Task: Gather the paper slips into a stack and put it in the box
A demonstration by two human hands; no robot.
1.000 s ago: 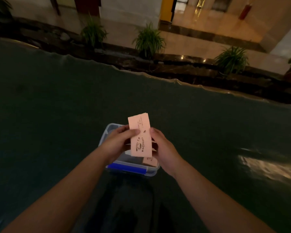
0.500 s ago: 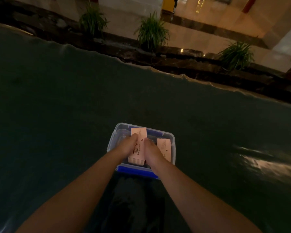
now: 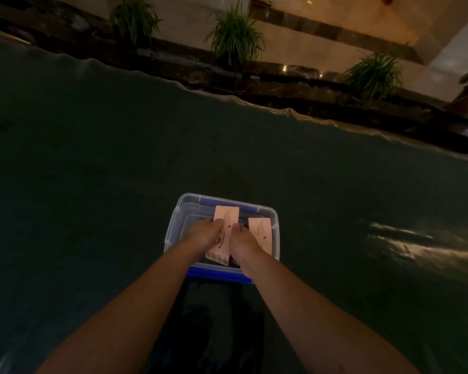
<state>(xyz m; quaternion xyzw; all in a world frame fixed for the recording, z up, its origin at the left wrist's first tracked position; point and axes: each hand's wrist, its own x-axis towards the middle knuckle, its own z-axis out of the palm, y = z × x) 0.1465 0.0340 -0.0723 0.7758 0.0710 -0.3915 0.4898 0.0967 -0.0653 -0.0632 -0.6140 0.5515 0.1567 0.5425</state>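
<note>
At lower centre, the left hand [image 3: 206, 233] and right hand [image 3: 241, 238] pinched a pink paper slip stack [image 3: 223, 233] from either side, inside the clear plastic box with blue rim [image 3: 173, 225]. Its long axis ran up-frame; another pink slip [image 3: 260, 233] lay just right.

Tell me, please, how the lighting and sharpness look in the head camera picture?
Head view: dim and grainy; the dark table loses detail, with glare at right. The pink slips and box are readable but soft; the table's far edge bows from wide-angle distortion.
</note>
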